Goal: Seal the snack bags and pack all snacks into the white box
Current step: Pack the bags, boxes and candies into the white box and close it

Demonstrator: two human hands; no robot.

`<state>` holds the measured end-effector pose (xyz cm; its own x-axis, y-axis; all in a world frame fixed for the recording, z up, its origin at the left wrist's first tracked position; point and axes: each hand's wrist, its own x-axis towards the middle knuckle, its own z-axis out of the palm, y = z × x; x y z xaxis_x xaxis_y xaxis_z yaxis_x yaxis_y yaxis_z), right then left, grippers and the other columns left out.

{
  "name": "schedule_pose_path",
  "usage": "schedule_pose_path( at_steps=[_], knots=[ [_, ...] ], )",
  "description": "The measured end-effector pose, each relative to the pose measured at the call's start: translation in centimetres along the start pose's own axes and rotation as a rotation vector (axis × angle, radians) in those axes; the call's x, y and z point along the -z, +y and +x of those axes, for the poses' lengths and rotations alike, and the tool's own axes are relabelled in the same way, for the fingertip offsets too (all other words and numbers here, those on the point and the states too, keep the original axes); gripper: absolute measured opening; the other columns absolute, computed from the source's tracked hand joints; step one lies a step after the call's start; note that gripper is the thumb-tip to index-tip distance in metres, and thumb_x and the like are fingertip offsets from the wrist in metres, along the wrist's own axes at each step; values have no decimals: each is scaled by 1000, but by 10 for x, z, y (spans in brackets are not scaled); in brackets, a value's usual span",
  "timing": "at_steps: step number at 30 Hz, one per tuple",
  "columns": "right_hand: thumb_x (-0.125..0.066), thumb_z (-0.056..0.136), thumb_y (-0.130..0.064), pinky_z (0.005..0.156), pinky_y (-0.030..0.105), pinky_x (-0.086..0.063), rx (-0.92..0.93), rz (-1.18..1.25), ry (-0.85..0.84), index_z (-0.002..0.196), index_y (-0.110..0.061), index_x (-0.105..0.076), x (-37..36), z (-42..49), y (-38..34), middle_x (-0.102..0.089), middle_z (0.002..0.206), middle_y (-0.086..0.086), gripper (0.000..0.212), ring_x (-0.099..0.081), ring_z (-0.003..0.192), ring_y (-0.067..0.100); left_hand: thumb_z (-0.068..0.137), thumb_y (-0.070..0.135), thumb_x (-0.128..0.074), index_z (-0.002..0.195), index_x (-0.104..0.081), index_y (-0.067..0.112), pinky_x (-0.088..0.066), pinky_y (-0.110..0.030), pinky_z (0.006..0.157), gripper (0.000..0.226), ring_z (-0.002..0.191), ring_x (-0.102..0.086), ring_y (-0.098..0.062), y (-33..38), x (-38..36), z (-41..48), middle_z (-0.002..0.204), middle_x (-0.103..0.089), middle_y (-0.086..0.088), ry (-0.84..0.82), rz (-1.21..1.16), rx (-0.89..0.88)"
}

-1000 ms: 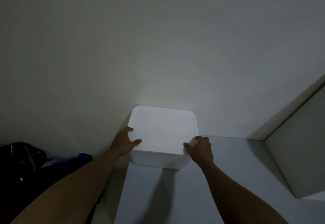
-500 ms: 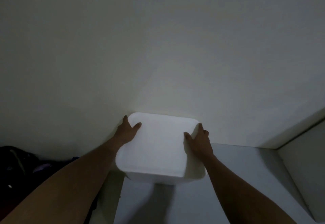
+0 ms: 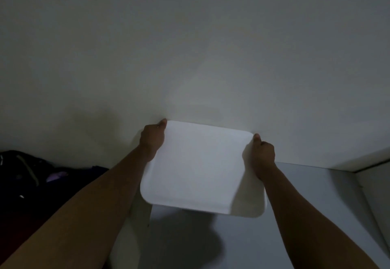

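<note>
Left hand (image 3: 152, 140) and right hand (image 3: 261, 157) grip the box (image 3: 198, 163) by opposite sides, above the shelf (image 3: 306, 205) (near its left edge). Risk: a side-only grip may slip and drop it.

Can't see inside the white rounded-square plastic box (image 3: 198, 167). Fingers of left grip (image 3: 152, 140) and right grip (image 3: 262, 157) vanish behind it. Dark lumpy heap (image 3: 31, 169) far left: too murky, cropped.

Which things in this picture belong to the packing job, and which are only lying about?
For the job:
white box, gripped at its sides by the left hand and the right hand; no snacks show.

Lying about:
dark bag at the far left; grey surface below the box.
</note>
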<state>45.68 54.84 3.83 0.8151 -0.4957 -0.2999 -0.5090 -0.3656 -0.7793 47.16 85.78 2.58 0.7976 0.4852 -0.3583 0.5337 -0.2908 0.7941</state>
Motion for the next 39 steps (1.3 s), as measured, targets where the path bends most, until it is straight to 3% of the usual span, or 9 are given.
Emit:
schedule_pose_path(
  at_steps=[5,8,10,12,16,19,23,30,39],
  knots=[
    [-36,102,-47,92,40,-44,-14,-26,15,105,6,-65,-1,-8,-1,-65,111,26,60,-59,108,40,97,59,-40,100,-69,-3,-49,-38,90,69,102,-65,-38,-1,3,-6,106,-69,-23,14,110,-30],
    [-43,100,-44,89,38,-45,38,19,76,103,2,-67,2,-16,-3,-67,107,22,52,-61,107,38,93,48,-57,91,-71,6,-48,-32,79,44,95,-66,-33,4,5,-21,97,-71,-15,185,83,-229],
    [-51,97,-41,97,39,-44,171,28,105,119,-6,-63,6,-27,-1,-64,120,16,43,-58,117,34,87,39,-69,105,-67,11,-48,-31,88,33,106,-62,-28,2,7,-39,111,-66,-9,274,-5,-398],
    [-57,94,-42,106,46,-40,327,-97,64,128,-16,-58,8,-43,0,-55,135,9,43,-51,126,30,84,38,-73,118,-62,14,-45,-35,100,43,120,-53,-25,-3,11,-57,127,-58,-8,251,74,-581],
    [-54,92,-53,114,60,-18,461,-472,-18,136,-27,-50,8,-85,12,-35,153,0,51,-25,145,22,79,73,-50,133,-56,24,-22,-53,117,73,145,-28,-25,-34,12,-97,152,-40,-3,37,610,-776],
    [-44,92,-62,114,64,-8,553,-681,-99,144,-28,-38,3,-119,27,-23,160,2,63,-12,150,26,74,87,-29,152,-28,28,-1,-55,121,97,152,-1,-25,-51,11,-127,165,-12,1,-117,846,-761],
    [-29,95,-66,116,65,-3,630,-790,-128,151,-26,-24,8,-134,47,-13,163,6,70,-2,152,30,70,94,-15,156,-7,29,6,-59,119,108,151,14,-26,-57,12,-138,165,6,1,-121,924,-724],
    [-18,95,-67,118,62,1,663,-794,-109,155,-24,-17,9,-141,53,-8,165,7,75,4,152,29,70,95,-9,157,-4,27,4,-61,118,111,151,14,-28,-57,10,-142,165,6,-2,-78,974,-748],
    [-19,93,-68,119,61,1,664,-785,-73,154,-24,-19,4,-137,59,-11,164,6,75,2,152,28,68,97,-13,157,-4,26,4,-61,118,114,151,10,-29,-61,3,-139,165,5,-4,-38,1039,-749]
  ],
)
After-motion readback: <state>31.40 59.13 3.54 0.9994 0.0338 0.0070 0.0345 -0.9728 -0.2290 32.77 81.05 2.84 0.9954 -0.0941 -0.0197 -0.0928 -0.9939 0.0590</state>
